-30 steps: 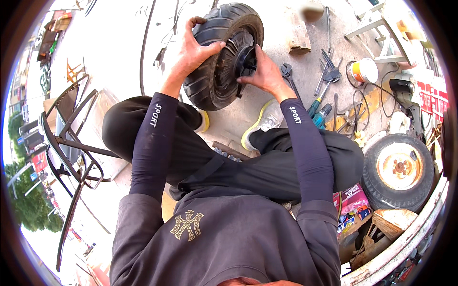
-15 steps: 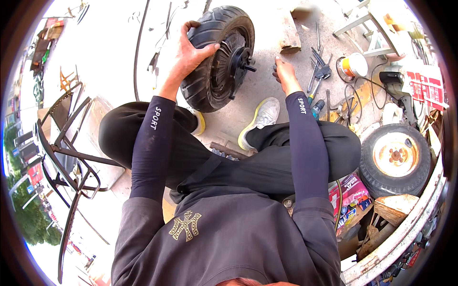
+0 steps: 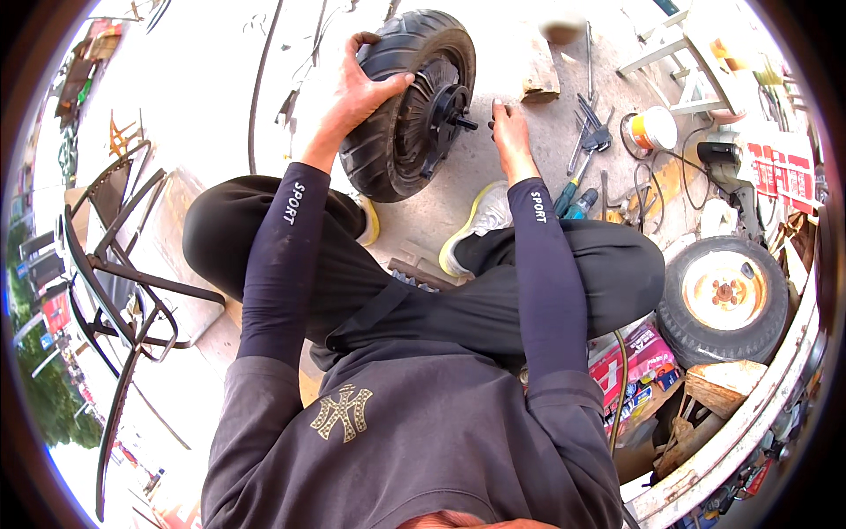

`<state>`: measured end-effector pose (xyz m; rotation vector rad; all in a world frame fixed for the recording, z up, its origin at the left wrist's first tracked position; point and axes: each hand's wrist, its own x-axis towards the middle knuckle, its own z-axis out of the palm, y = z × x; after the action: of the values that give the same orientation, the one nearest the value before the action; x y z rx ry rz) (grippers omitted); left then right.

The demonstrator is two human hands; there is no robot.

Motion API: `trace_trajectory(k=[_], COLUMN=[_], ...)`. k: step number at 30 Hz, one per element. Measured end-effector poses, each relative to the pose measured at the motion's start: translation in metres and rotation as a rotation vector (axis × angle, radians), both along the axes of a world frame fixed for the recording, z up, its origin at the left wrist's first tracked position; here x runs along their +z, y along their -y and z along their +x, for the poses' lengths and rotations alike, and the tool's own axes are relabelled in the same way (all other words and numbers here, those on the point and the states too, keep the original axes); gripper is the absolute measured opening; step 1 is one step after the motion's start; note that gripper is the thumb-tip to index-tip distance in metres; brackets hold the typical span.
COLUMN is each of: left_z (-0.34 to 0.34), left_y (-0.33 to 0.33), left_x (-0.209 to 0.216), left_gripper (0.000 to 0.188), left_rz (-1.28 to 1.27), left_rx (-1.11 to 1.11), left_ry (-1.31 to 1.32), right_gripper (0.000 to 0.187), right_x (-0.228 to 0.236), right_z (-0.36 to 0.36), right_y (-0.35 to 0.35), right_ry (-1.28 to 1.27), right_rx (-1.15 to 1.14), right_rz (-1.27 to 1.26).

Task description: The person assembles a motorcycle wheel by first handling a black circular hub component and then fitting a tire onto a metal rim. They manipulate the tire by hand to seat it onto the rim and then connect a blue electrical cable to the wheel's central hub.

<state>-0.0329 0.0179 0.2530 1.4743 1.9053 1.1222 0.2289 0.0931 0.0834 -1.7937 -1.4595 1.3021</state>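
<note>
A black tyred wheel (image 3: 374, 145) with knobbly tread stands upright, a little tilted, on the ground between my feet. Its dark hub (image 3: 441, 115) faces right, and a short axle (image 3: 463, 122) sticks out of it. My left hand (image 3: 359, 95) grips the tyre from the left, the thumb lying over its sidewall. Just right of the axle end, apart from it, my right hand (image 3: 511, 139) is closed with its fingers curled. Something small and dark shows at those fingertips, too small to name.
Right of my right hand lie hex keys (image 3: 596, 137), screwdrivers (image 3: 568, 196) and a wooden block (image 3: 539, 84). Farther right are a white-and-orange tub (image 3: 652, 129), a step stool (image 3: 679, 57) and a wheel with a rusty rim (image 3: 724, 295). A black folding chair (image 3: 115, 264) stands at left.
My right hand has moved left, closer to the axle end. The wheel and my left hand on it have shifted slightly right in the picture.
</note>
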Motion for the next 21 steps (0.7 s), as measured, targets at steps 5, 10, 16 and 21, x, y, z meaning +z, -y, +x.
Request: trace_trajectory(k=[5, 10, 16, 21], left_z=[0.003, 0.003, -0.004, 0.005], left_y=[0.0, -0.005, -0.006, -0.016], left_x=[0.002, -0.001, -0.012, -0.012], left_gripper=[0.088, 0.089, 0.088, 0.083], left_rz=[-0.007, 0.006, 0.053, 0.042], left_rx=[0.008, -0.001, -0.003, -0.02], left_ry=[0.001, -0.063, -0.081, -0.003], right_gripper=[0.065, 0.072, 0.073, 0.069], right_x=[0.035, 0.039, -0.015, -0.03], right_z=[-0.009, -0.01, -0.026, -0.03], right_y=[0.012, 0.018, 0.089, 0.086], right_ry=[-0.014, -0.424, -0.597, -0.58], right_rx=[0.097, 0.059, -0.174, -0.189], right_rz=[0.22, -0.066, -0.559, -0.406])
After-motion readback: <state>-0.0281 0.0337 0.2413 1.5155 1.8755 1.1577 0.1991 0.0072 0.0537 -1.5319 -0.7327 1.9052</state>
